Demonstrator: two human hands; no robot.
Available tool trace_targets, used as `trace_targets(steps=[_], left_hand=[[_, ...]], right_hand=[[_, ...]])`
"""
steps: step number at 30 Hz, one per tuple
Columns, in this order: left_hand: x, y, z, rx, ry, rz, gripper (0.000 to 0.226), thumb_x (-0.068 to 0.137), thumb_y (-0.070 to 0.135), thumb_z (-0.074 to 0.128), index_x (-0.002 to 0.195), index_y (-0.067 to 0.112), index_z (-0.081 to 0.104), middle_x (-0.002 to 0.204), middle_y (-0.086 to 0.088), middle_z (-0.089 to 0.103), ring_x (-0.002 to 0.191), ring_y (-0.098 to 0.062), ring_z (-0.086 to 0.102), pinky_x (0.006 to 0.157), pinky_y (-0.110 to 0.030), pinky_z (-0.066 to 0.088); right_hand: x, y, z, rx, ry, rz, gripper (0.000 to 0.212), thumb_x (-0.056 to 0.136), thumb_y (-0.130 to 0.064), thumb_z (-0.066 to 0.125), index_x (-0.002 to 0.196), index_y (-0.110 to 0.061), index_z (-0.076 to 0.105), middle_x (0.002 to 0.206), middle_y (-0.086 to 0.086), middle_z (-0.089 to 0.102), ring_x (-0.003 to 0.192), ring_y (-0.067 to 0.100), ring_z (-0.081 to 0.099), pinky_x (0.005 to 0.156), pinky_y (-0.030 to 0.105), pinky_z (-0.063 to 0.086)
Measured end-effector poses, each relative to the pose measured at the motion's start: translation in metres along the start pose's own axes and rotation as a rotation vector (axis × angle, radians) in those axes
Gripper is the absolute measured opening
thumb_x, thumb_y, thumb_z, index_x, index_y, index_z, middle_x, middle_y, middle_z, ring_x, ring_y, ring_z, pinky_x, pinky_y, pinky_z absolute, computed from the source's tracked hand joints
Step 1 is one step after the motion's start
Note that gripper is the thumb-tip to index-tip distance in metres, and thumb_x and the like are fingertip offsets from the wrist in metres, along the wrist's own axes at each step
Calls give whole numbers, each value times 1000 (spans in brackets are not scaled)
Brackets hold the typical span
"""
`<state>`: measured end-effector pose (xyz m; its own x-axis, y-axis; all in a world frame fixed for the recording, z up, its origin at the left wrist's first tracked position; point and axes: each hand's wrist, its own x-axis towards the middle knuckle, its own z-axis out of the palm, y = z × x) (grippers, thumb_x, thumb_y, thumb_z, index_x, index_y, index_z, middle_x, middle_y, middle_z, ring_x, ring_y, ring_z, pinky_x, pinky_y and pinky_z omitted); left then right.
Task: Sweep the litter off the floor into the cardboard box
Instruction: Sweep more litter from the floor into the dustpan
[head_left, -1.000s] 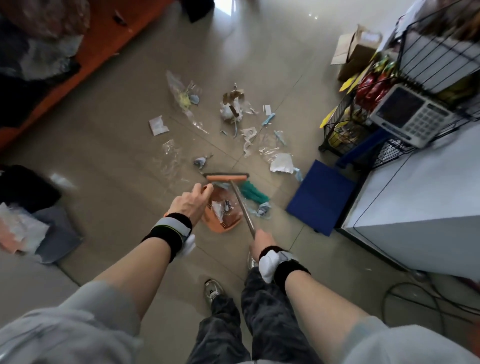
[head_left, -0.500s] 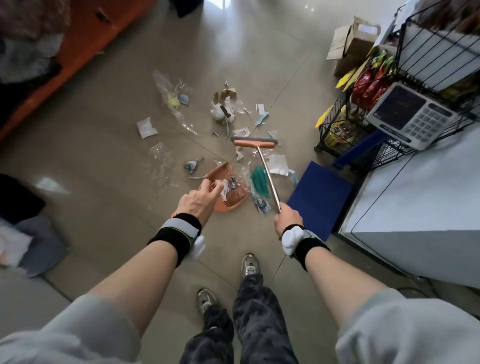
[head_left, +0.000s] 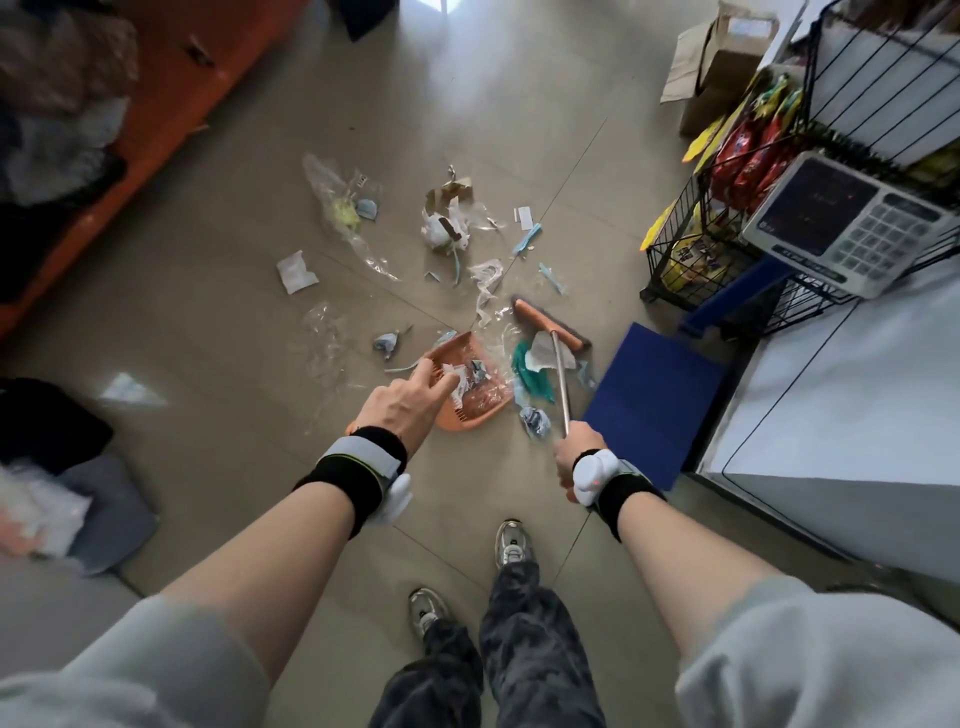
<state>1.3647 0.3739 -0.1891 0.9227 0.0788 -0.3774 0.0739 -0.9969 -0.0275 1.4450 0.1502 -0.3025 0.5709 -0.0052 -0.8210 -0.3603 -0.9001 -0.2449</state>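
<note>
My left hand (head_left: 402, 404) lies over the rear of an orange dustpan (head_left: 475, 402) and holds its handle; several scraps sit in the pan. My right hand (head_left: 575, 453) grips the metal handle of a short broom (head_left: 560, 382). Its orange head (head_left: 550, 326) rests on the floor just right of the pan. A green scrap (head_left: 531, 382) and white paper (head_left: 543, 352) lie between head and pan. More litter (head_left: 445, 228), mostly clear wrappers and paper bits, is scattered on the tiles beyond. The open cardboard box (head_left: 719, 65) stands at the far right.
A blue flat board (head_left: 655, 402) lies right of the broom. Behind it stand a wire rack of snack bags (head_left: 727, 171), a scale (head_left: 844, 221) and a white counter (head_left: 852, 395). An orange bench (head_left: 171, 119) runs along the left. A grey cushion (head_left: 111, 512) lies near left.
The broom head reached out over the litter, then came back right of the pan, dragging the white paper. My left hand slid the dustpan forward.
</note>
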Motion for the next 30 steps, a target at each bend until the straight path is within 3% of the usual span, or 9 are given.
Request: trace_targets(steps=[4,7,11,14,16,18,21,25,30], left_hand=[[4,0,-8,-24,-12,-3,45,91,0,37,132,19,34,114,-13,42,78,-38,63,56,-41,40],[5,-4,-8,-79,-11,-38,50,91,0,37,136,20,34,117,-13,42,82,-39,63,62,-45,46],[-3,-14,-3,-89,-21,-25,49,91,2,38,137,20,32,117,-14,41,82,-40,63,64,-47,46],[-15,-18,1,-84,-7,-10,47,91,3,39,135,19,33,117,-15,41,80,-39,63,60,-45,43],[-21,-20,6,-92,-18,-19,49,91,2,39,135,20,32,120,-15,40,81,-39,63,59,-44,43],[-28,-24,8,-114,-28,-34,47,90,3,42,133,21,33,124,-16,39,81,-39,63,61,-45,45],[-38,-32,8,-141,-47,-53,49,88,5,46,132,21,33,131,-14,36,85,-40,62,63,-44,43],[-52,-42,10,-79,-55,-30,54,86,0,45,133,23,30,123,-13,38,83,-38,62,61,-41,41],[-70,-64,17,-14,-46,52,46,92,5,44,129,27,28,117,-10,40,79,-36,63,58,-40,41]], right_hand=[[-41,-6,13,-94,-117,-89,8,90,-15,53,83,-14,49,92,15,60,88,32,65,82,38,57],[-73,-10,26,-155,-196,-100,3,91,-13,55,88,-12,54,79,11,57,99,34,66,65,33,53],[-98,-10,44,-83,-156,-113,12,93,-17,50,99,-10,56,109,20,67,99,35,66,82,36,55],[-111,-12,49,-82,-191,-98,10,92,-11,51,94,-7,59,104,21,67,92,35,67,62,32,51],[-117,-13,49,-66,-196,-94,13,92,-8,49,83,-4,58,101,22,68,87,36,66,58,30,44],[-121,-10,48,-11,-186,-94,17,91,-8,46,74,-6,51,90,22,65,76,35,63,57,31,45],[-129,-2,50,59,-145,-77,9,86,-6,45,84,-1,52,79,22,58,67,32,53,53,33,40],[-135,17,52,80,-26,-68,22,87,-12,45,104,-5,57,88,22,64,71,32,56,52,28,41],[-139,31,52,91,42,-48,13,88,-11,44,96,-6,53,88,19,59,74,32,55,48,25,36]])
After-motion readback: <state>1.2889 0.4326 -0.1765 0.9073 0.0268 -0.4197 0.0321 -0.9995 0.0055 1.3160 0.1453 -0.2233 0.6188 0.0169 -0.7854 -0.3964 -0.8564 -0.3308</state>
